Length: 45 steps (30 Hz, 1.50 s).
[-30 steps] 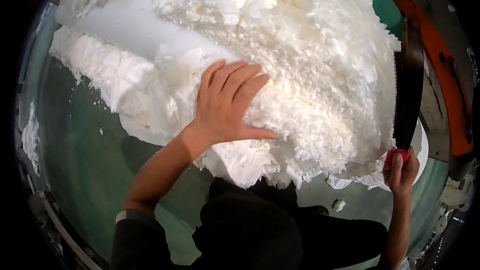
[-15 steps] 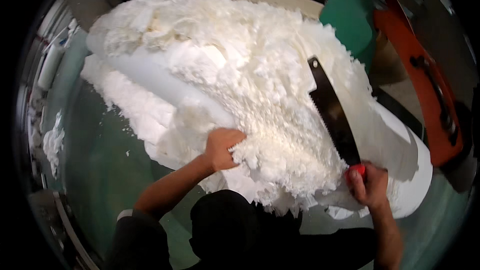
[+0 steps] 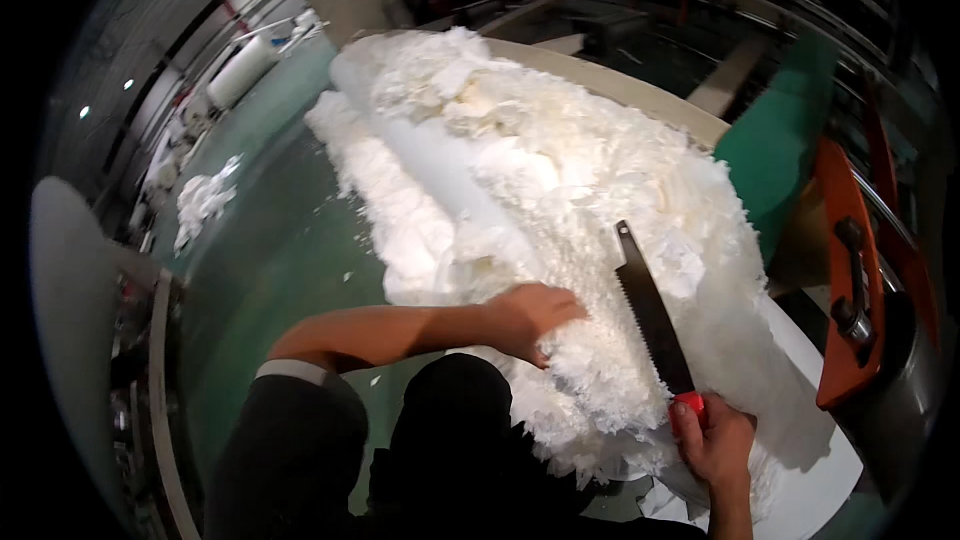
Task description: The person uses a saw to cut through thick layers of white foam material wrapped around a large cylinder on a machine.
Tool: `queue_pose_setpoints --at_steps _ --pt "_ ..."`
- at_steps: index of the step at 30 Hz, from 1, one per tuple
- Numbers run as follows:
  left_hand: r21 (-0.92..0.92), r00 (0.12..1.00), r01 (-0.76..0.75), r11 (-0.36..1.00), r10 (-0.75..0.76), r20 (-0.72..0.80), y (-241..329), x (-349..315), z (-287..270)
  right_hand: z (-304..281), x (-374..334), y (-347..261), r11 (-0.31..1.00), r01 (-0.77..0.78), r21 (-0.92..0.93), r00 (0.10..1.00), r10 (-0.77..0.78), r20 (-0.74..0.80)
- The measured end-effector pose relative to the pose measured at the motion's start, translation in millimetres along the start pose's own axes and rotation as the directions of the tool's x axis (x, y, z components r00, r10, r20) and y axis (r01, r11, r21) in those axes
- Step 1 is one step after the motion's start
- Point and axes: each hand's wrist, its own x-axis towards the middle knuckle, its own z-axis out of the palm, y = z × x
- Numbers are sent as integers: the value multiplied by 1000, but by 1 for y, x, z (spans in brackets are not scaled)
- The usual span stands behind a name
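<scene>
A large white roll (image 3: 445,175) lies across the view, its side cut open into torn, fluffy layers (image 3: 600,170). A shredded strip of the same white material hangs along its left side. My left hand (image 3: 525,320) is closed on the fluffy white material at the near side, its fingertips partly buried. In my right hand (image 3: 722,445) is a handsaw (image 3: 655,325), gripped by its red handle. The dark toothed blade points away from me over the torn layers, its teeth facing left. Whether the teeth touch the material, I cannot tell.
A green panel (image 3: 785,140) and an orange machine part (image 3: 848,280) with a dark handle stand close on the right. White scraps (image 3: 207,202) lie on the green floor (image 3: 290,260) at the left. Dark machine frames run behind the roll.
The view has swung, so the roll appears lower and farther right. My left hand remains at the torn layers, its forearm now more level. The saw stays in my right hand.
</scene>
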Motion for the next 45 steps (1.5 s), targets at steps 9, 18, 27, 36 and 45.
queue_pose_setpoints --at_steps 9,18,27,36,45 --pt "162 967 154 975 -115 -229 29 20 54 15 -9 4 998 58 -35 998 -58 0" --pt "162 929 300 940 -250 -273 38 40 42 2 -2 -6 975 -41 217 999 44 -11" --pt "-31 792 290 957 -258 -553 30 56 49 4 4 11 984 -120 129 987 132 -94" --pt "-515 909 190 836 -348 -229 55 -5 79 -3 10 3 955 -230 186 970 241 -39" --pt "-457 964 93 885 -195 -180 52 -86 202 3 16 -6 945 -263 192 962 273 -26"
